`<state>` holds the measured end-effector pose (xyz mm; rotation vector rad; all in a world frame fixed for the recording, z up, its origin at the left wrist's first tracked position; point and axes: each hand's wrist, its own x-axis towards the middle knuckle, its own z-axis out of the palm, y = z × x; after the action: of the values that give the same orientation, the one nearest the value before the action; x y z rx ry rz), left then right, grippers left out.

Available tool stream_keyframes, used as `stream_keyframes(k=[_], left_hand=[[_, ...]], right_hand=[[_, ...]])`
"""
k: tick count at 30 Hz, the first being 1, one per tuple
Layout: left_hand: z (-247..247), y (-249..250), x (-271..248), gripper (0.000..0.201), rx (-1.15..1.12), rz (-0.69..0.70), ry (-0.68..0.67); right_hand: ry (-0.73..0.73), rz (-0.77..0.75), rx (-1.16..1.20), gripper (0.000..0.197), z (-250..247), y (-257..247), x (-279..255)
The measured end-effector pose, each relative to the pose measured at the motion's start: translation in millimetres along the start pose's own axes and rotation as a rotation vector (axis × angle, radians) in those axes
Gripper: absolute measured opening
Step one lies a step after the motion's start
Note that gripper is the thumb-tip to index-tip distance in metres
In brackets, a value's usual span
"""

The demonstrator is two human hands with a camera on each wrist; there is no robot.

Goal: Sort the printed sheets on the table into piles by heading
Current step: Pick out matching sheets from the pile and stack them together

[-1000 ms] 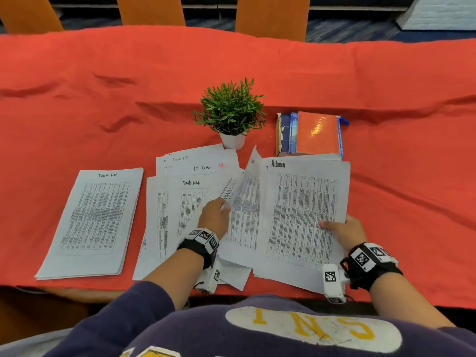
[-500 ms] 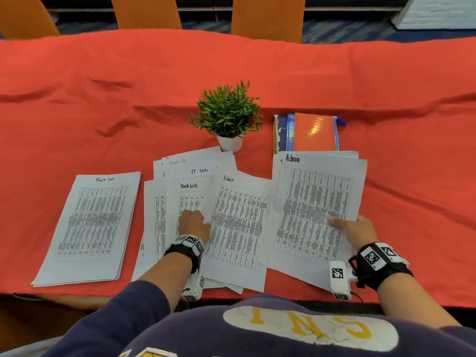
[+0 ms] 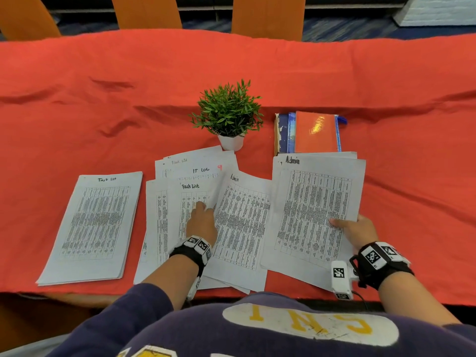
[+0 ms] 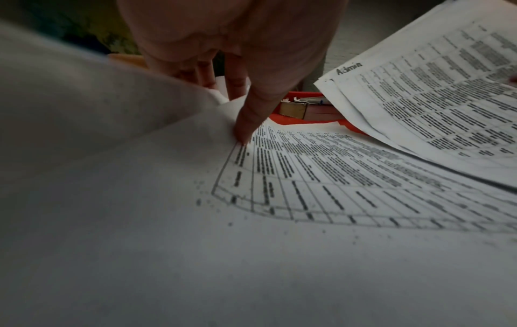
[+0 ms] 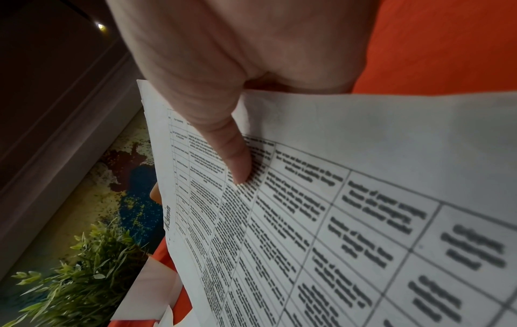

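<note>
A tidy "Task list" pile lies at the left. The mixed middle heap shows "Task List" and "IT LOG" headings, and a loose "Admin" sheet lies tilted on its right side. My left hand is at that sheet's left edge. In the left wrist view its thumb lies on top of the Admin sheet and its fingers reach under the edge. My right hand holds an "Admin" stack lifted off the cloth, with its thumb on the stack.
A small potted plant stands behind the middle heap. A stack of books lies behind the Admin stack. The red tablecloth covers the table. Orange chair backs line the far side.
The sheet my left hand held upright now lies flat on the middle heap as the Admin sheet. That hand has reached forward to its left edge. The right hand's stack shifted right.
</note>
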<state>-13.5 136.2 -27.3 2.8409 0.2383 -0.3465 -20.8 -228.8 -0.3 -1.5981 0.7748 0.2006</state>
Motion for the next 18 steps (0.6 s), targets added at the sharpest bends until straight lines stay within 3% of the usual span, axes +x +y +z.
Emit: stream_keyframes(k=[4, 11, 18], left_hand=[[-2, 7, -4, 0.036, -0.037, 0.095, -0.019], [-19, 17, -8, 0.034, -0.216, 0.086, -0.032], [-59, 23, -19, 0.020, -0.600, -0.018, 0.194]], right_hand=[[-0.006, -0.002, -0.005, 0.024, 2, -2, -4], [0.004, -0.009, 0.025, 0.025, -4, -5, -6], [0.060, -0.010, 0.066, 0.028, -19, -11, -1]])
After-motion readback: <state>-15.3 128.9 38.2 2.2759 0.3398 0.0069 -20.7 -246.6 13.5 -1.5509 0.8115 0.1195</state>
